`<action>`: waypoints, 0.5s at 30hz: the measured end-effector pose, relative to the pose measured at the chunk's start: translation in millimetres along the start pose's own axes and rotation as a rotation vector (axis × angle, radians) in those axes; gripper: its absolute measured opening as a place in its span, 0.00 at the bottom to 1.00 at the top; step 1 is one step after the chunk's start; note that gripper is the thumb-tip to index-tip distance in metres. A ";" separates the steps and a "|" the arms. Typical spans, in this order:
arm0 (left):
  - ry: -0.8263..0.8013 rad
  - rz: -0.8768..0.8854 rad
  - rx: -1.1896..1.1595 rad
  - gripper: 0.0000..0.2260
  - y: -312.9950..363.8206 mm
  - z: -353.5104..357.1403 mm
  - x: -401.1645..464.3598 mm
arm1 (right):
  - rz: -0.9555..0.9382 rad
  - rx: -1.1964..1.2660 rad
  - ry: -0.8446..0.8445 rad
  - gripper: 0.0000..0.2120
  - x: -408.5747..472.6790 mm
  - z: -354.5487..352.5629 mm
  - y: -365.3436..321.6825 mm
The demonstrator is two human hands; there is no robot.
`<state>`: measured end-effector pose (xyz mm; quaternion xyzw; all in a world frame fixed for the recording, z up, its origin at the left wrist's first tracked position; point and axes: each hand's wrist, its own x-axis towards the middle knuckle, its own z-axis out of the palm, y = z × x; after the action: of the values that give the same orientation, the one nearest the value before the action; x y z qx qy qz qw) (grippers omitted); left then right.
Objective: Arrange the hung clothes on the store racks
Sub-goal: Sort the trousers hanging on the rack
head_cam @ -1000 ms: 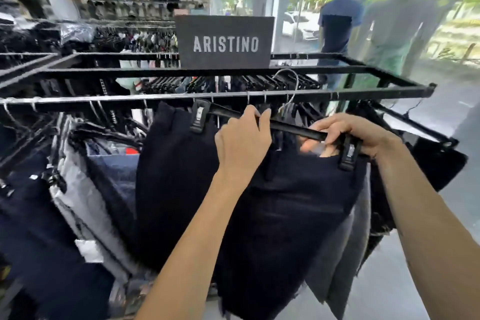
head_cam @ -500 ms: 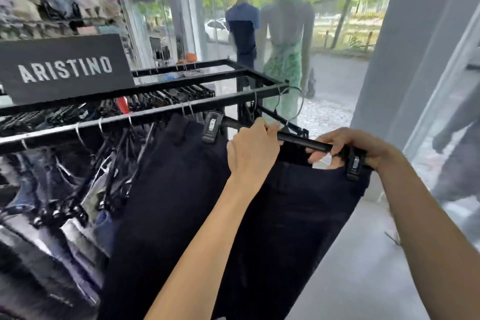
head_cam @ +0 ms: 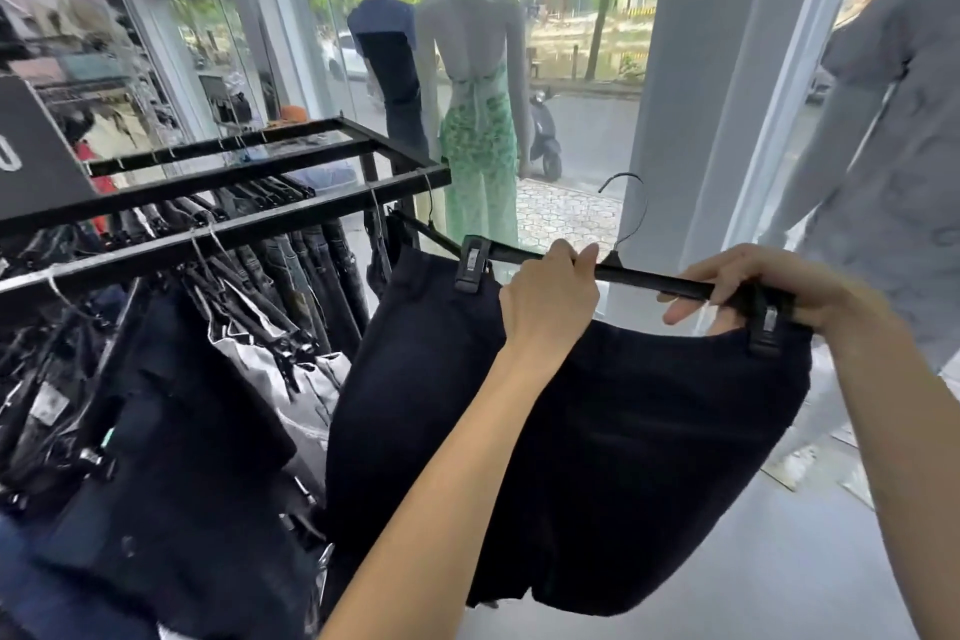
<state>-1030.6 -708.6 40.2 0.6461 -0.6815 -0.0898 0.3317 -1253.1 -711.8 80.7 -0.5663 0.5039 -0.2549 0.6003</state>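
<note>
Dark navy shorts [head_cam: 597,457] hang from a black clip hanger [head_cam: 644,280] held off the rack, its hook free in the air. My left hand [head_cam: 548,301] grips the hanger bar near its middle. My right hand [head_cam: 769,286] grips the bar at its right end, by the right clip. The black metal rack [head_cam: 270,218] stands to the left, packed with several dark trousers and jeans [head_cam: 291,276] on hangers.
Two mannequins [head_cam: 478,109] stand at the glass shopfront behind the rack. A white pillar [head_cam: 701,94] rises at centre right, and a grey-clad mannequin or figure [head_cam: 893,146] stands at far right. A dark sign [head_cam: 31,156] sits on the rack at left. Pale floor lies below right.
The hanger with the shorts has come off the rack rail and moved right, away from the rack. My view has swung right toward the window.
</note>
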 end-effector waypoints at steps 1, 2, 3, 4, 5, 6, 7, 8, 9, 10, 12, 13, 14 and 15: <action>-0.009 -0.011 -0.014 0.20 -2.4 1.7 1.9 | -0.001 -0.030 -0.011 0.21 0.8 -0.4 -2.7; -0.017 -0.026 -0.027 0.19 -6.2 3.5 4.7 | -0.004 -0.063 -0.022 0.21 2.7 -0.1 -6.0; -0.022 -0.044 -0.042 0.19 -11.2 3.8 7.0 | -0.006 -0.100 -0.027 0.20 6.4 1.8 -9.5; -0.024 -0.066 -0.057 0.18 -17.6 2.8 9.1 | -0.011 -0.141 -0.033 0.20 10.7 6.1 -13.0; -0.019 -0.091 -0.071 0.17 -24.9 0.7 10.8 | -0.019 -0.178 -0.043 0.19 15.6 12.2 -16.9; -0.010 -0.118 -0.084 0.16 -33.3 -2.0 12.2 | -0.034 -0.213 -0.059 0.18 20.4 21.0 -21.3; 0.003 -0.147 -0.096 0.15 -41.9 -6.1 13.3 | -0.052 -0.247 -0.073 0.17 25.2 31.8 -26.4; 0.016 -0.181 -0.112 0.15 -51.0 -11.1 14.5 | -0.070 -0.281 -0.081 0.17 30.2 44.3 -31.3; 0.028 -0.219 -0.133 0.14 -60.4 -16.4 15.9 | -0.087 -0.320 -0.084 0.16 35.8 57.6 -35.7; 0.036 -0.259 -0.163 0.14 -69.8 -21.9 17.3 | -0.104 -0.361 -0.084 0.15 42.0 72.0 -39.2; 0.058 -0.328 -0.239 0.13 -86.2 -33.4 20.0 | -0.135 -0.432 -0.081 0.13 52.0 102.4 -45.5; 0.076 -0.347 -0.267 0.12 -93.6 -38.9 21.4 | -0.150 -0.448 -0.079 0.11 56.5 116.9 -47.9; 0.095 -0.359 -0.286 0.11 -101.1 -43.3 22.8 | -0.166 -0.461 -0.070 0.10 60.6 130.5 -49.7; 0.111 -0.364 -0.301 0.10 -107.6 -47.4 23.4 | -0.182 -0.481 -0.049 0.09 64.1 142.9 -51.5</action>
<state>-914.0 -732.0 25.0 0.7057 -0.5133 -0.2130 0.4395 -1088.5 -719.4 87.4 -0.7416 0.4825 -0.1671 0.4350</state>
